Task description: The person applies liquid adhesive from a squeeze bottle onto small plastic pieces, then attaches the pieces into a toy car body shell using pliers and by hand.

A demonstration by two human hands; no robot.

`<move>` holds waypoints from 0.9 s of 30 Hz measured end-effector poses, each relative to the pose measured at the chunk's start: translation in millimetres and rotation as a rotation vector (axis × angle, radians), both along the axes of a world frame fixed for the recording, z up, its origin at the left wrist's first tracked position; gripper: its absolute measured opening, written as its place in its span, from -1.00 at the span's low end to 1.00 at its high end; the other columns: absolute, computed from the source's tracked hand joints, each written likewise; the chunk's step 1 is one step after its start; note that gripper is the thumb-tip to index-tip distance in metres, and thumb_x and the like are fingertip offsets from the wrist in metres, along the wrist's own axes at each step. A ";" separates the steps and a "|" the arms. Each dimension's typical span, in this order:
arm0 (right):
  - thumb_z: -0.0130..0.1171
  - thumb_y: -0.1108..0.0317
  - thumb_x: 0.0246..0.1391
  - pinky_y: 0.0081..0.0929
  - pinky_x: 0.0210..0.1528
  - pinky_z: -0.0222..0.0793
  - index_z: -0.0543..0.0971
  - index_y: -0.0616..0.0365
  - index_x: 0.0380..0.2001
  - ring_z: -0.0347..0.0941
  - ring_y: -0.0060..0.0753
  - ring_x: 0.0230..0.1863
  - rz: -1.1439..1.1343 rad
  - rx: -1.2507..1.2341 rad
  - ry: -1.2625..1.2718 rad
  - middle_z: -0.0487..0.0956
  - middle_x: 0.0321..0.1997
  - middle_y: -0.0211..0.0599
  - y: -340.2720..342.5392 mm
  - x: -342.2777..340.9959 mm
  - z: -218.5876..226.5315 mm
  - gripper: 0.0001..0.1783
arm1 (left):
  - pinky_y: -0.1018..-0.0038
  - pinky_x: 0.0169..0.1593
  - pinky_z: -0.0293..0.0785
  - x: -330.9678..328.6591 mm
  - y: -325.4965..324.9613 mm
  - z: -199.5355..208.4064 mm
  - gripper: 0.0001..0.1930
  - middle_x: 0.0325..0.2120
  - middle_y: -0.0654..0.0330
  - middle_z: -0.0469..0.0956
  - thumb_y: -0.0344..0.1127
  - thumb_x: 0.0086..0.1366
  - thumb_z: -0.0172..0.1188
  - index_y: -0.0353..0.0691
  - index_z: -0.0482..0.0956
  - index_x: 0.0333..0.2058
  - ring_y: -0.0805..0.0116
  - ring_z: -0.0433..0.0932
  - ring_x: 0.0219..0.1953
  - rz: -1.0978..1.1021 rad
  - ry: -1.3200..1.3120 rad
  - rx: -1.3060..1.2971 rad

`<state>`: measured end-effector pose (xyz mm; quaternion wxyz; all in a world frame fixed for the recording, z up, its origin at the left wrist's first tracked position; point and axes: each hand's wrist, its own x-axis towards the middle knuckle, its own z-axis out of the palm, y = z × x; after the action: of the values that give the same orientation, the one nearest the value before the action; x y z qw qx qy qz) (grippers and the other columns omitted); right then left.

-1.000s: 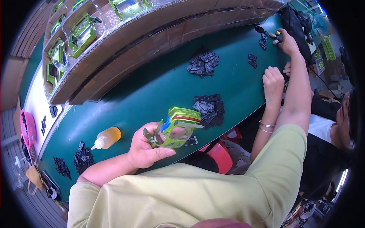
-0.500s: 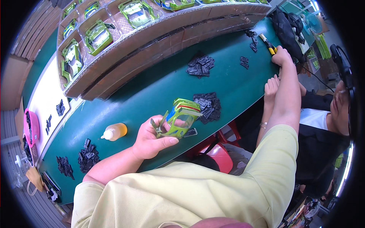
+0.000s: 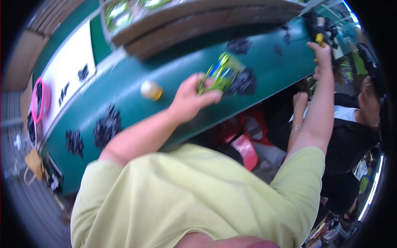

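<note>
My left hand point(image 3: 196, 95) is closed around a bright green plastic frame point(image 3: 225, 74) with blue parts, held tilted above the table. Just behind this frame lies a pile of small black plastic pieces point(image 3: 245, 82). My right arm reaches to the far right, where my right hand point(image 3: 323, 53) grips yellow-handled pliers point(image 3: 319, 38). Blur and the hand itself hide most of the tool. Nearer my left forearm are a bottle of amber liquid with a white top point(image 3: 151, 90) and another heap of black pieces point(image 3: 107, 126).
A cardboard box point(image 3: 173, 35) holding green frames in trays spans the back of the green table point(image 3: 136, 111). At left are a white board point(image 3: 76, 53) and pink basket point(image 3: 46, 99). A co-worker point(image 3: 351, 124) sits close on the right, beside a red stool point(image 3: 246, 151).
My view has turned and blurred. My left hand has carried the green frame farther out over the table. My right hand has moved with the pliers toward the black bag at far right.
</note>
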<state>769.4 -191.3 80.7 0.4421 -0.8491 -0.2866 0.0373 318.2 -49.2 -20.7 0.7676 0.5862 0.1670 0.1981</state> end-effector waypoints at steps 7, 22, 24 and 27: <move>-0.04 0.57 -0.18 -0.30 -0.27 0.49 0.37 0.14 -0.30 0.42 -0.27 -0.27 0.297 0.583 0.892 0.40 -0.22 -0.21 -28.5 -221.1 -7.7 -0.73 | 0.58 -0.21 0.43 -19.5 -3.1 15.7 -0.72 -0.29 0.24 0.52 -0.36 0.14 0.34 -0.23 0.42 -0.26 0.55 0.49 -0.29 0.102 0.049 0.077; -0.11 0.59 -0.56 -0.25 0.16 0.28 0.42 0.45 0.03 0.23 -0.04 0.28 0.830 -0.043 1.203 0.33 0.20 0.06 -79.1 -419.2 -14.1 -0.19 | 0.57 -0.30 0.49 -138.7 -1.9 51.6 -0.71 -0.34 0.26 0.52 -0.26 0.23 0.26 -0.22 0.40 -0.16 0.52 0.55 -0.35 0.106 -0.082 0.216; -0.11 0.58 -0.54 -0.33 0.12 0.32 0.45 0.46 0.00 0.33 -0.09 0.21 0.846 -0.229 1.126 0.40 0.14 0.04 -70.1 -426.6 -4.9 -0.22 | 0.58 -0.32 0.48 -151.4 -0.3 53.7 -0.71 -0.36 0.27 0.53 -0.22 0.23 0.26 -0.21 0.41 -0.18 0.55 0.54 -0.37 0.145 -0.037 0.296; -0.08 0.55 -0.50 -0.43 0.01 0.38 0.49 0.47 -0.08 0.50 -0.21 -0.03 0.883 -0.350 1.105 0.53 -0.13 -0.04 -58.3 -439.3 6.1 -0.31 | 0.60 -0.35 0.46 -165.5 1.5 57.5 -0.68 -0.41 0.29 0.53 -0.15 0.21 0.27 -0.20 0.42 -0.20 0.58 0.52 -0.39 0.165 -0.003 0.383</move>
<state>330.1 -249.6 86.9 0.3238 -0.5697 -0.3274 0.6807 152.6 -47.7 36.8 0.6236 0.7055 0.1725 0.2891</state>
